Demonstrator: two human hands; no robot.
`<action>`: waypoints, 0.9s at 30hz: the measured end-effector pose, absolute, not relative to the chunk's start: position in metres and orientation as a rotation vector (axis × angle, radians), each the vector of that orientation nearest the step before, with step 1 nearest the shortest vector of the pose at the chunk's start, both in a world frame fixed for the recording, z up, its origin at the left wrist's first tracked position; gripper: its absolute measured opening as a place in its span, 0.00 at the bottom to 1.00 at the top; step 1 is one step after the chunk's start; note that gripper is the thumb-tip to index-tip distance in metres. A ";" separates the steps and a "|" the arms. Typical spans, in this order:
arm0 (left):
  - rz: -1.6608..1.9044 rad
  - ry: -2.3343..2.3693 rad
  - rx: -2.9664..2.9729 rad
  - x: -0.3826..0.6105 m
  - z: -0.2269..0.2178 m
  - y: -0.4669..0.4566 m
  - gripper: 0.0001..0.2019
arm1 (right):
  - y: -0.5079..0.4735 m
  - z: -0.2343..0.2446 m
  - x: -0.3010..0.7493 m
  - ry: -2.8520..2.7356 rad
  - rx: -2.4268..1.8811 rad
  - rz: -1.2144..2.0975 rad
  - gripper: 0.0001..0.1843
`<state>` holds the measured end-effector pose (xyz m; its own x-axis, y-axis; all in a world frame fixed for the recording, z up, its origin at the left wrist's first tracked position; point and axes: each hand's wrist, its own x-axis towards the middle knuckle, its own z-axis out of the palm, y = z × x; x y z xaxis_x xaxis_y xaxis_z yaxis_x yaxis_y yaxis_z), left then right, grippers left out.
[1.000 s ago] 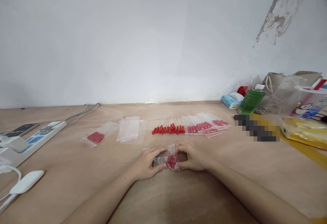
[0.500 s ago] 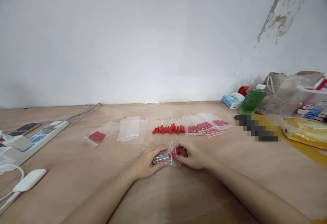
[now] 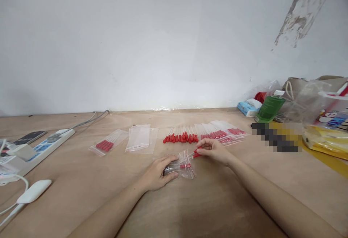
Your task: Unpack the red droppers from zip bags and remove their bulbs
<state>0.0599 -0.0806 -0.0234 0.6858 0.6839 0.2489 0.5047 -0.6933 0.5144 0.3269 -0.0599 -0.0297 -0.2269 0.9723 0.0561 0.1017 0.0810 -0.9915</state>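
Note:
My left hand is closed around the lower part of a clear zip bag, thumb and fingers on either side. Inside the bag lie droppers with thin clear tubes and red bulbs. My right hand pinches droppers by their red bulbs, their tubes pointing into the bag's mouth; how many it holds I cannot tell. Beyond my hands is a row of loose droppers, bulbs toward me. Filled bags of droppers overlap to the right of that row.
Flat zip bags lie stacked left of the row, beside one filled bag. A power strip with cables and a phone sit at far left. At right are a green bottle, a tissue pack and plastic packaging.
My right hand has moved up and right from the bag's mouth, with red-bulbed droppers now showing outside it. Fewer bulbs show in the bag. My left hand stays on the bag.

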 end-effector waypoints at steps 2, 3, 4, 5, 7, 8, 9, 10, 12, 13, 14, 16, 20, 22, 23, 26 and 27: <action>0.594 0.927 2.492 0.060 -0.022 -0.081 0.23 | -0.056 -0.025 0.335 -1.312 -1.169 1.271 0.20; 0.590 0.926 2.492 0.060 -0.022 -0.081 0.23 | -0.054 -0.023 0.337 -1.229 -1.173 1.259 0.20; 0.584 0.925 2.490 0.061 -0.022 -0.081 0.23 | -0.054 -0.019 0.340 -1.159 -1.161 1.245 0.21; 0.585 0.925 2.488 0.061 -0.022 -0.081 0.23 | -0.053 -0.016 0.342 -1.111 -1.139 1.230 0.22; 0.598 0.921 2.483 0.061 -0.022 -0.081 0.23 | -0.052 -0.007 0.347 -1.086 -1.086 1.184 0.22; 0.602 0.918 2.481 0.061 -0.023 -0.081 0.23 | -0.051 -0.003 0.350 -1.094 -1.067 1.143 0.22; 0.605 0.916 2.480 0.061 -0.024 -0.080 0.23 | -0.049 0.002 0.352 -1.104 -1.057 1.082 0.21; 0.606 0.914 2.481 0.061 -0.024 -0.080 0.23 | -0.047 0.007 0.353 -1.112 -1.048 0.999 0.21; 0.607 0.910 2.485 0.060 -0.026 -0.079 0.23 | -0.042 0.016 0.352 -1.129 -1.023 0.785 0.19; 0.608 0.908 2.486 0.060 -0.026 -0.078 0.23 | -0.038 0.019 0.349 -1.145 -1.011 0.669 0.18; 0.607 0.908 2.487 0.060 -0.027 -0.078 0.23 | -0.034 0.021 0.343 -1.168 -0.998 0.557 0.17; 0.601 0.906 2.483 0.060 -0.027 -0.078 0.23 | -0.025 0.020 0.328 -1.241 -0.981 0.361 0.13; 0.605 0.898 2.472 0.060 -0.026 -0.079 0.23 | -0.007 0.006 0.291 -1.564 -0.922 -0.003 0.07; 0.606 0.890 2.471 0.060 -0.025 -0.079 0.22 | 0.003 -0.004 0.277 -1.756 -0.908 -0.113 0.09; 0.603 0.887 2.472 0.061 -0.024 -0.080 0.22 | 0.007 -0.010 0.271 -1.849 -0.917 -0.148 0.11; 0.599 0.874 2.478 0.061 -0.023 -0.080 0.22 | 0.016 -0.023 0.262 -2.079 -0.978 -0.221 0.14; 0.599 0.871 2.480 0.061 -0.022 -0.080 0.22 | 0.017 -0.026 0.260 -2.124 -0.999 -0.234 0.14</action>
